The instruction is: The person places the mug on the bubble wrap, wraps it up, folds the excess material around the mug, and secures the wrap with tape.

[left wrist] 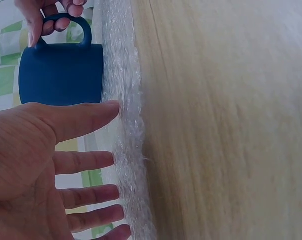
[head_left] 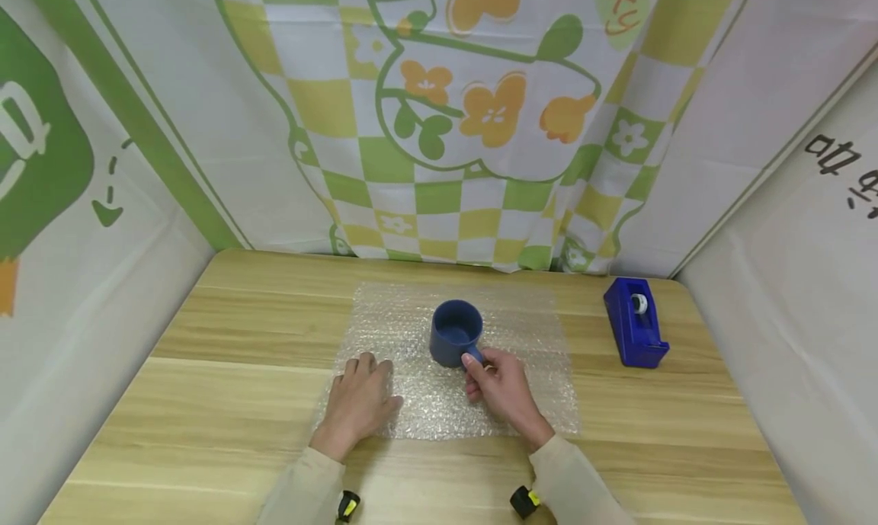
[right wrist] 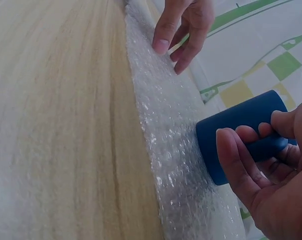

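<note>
- A right hand (head_left: 504,392) is pinching the handle (left wrist: 87,32) of a dark blue mug (head_left: 449,344), thumb on top and fingers curling round, just below and right of centre in the head frame.
- The mug is sitting mouth up on a sheet of bubble wrap (head_left: 439,418), its base apparently touching the plastic. Its body is lying to the upper left of the gripping fingers, with the handle pointing toward the lower right.
- A left hand (head_left: 360,399) is spreading its fingers and gripping nothing, resting at the left part of the wrap, lower left of the mug and apart from it.
- Smooth and plain-walled, the mug is looking stiff, fairly weighty and breakable, probably ceramic, though the pictures are not confirming the material.
- The handle is offering the surest hold. With the weight hanging to one side of that pinch, the body is likely to be tipping if lifted, and a palm around the smooth wall would be steadying it.
- The wrap is looking light, soft and slippery, its free edges offering the easiest hold above the wooden table (head_left: 219,418).
- A blue tape dispenser (head_left: 632,338) is standing at the right of the head frame, well apart from both hands.
</note>
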A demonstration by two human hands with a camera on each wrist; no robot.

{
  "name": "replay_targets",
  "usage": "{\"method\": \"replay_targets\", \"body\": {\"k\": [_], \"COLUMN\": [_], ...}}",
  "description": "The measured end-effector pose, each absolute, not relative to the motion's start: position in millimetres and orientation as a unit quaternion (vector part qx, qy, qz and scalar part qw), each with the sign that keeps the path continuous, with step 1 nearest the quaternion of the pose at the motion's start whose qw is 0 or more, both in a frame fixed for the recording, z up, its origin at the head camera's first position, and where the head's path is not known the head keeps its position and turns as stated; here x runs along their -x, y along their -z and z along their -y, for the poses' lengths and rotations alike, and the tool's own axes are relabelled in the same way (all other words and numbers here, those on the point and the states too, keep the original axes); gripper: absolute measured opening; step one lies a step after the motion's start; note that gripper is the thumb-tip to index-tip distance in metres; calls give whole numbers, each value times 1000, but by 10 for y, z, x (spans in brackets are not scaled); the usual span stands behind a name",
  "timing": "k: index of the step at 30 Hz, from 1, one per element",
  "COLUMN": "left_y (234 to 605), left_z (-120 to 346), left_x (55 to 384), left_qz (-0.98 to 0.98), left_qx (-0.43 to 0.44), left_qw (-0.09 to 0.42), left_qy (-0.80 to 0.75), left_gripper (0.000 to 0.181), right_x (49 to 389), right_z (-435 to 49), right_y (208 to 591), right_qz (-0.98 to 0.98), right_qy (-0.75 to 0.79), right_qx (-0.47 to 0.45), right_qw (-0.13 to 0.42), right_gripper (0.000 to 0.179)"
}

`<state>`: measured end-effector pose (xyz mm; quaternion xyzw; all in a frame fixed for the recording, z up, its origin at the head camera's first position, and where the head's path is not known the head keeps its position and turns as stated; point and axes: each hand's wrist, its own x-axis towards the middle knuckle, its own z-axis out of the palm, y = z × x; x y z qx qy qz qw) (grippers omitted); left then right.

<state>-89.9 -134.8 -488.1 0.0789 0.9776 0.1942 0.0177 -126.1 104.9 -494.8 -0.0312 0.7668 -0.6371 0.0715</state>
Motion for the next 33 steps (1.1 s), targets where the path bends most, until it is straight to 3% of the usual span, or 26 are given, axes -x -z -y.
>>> {"method": "replay_targets", "body": {"k": [11, 25, 33], "left_y": [4903, 4944, 4953], "left_z": [1349, 1346, 1341], "left_x": [911, 913, 914], "left_qz": [-977, -977, -978], "left_qx": [-74, -71, -73], "left_qw": [16, 18, 15], "left_qy": [-200, -198, -194], "left_gripper": [57, 59, 59], "right_x": [1283, 1287, 1247], "right_z": [-1136, -1226, -1193], "right_y": [4906, 4869, 4915], "right_qz": [-796, -818, -799], "right_qy": [596, 571, 596], "right_qx": [65, 54, 63], "right_qw": [78, 34, 43], "right_gripper": [25, 10, 14]}}
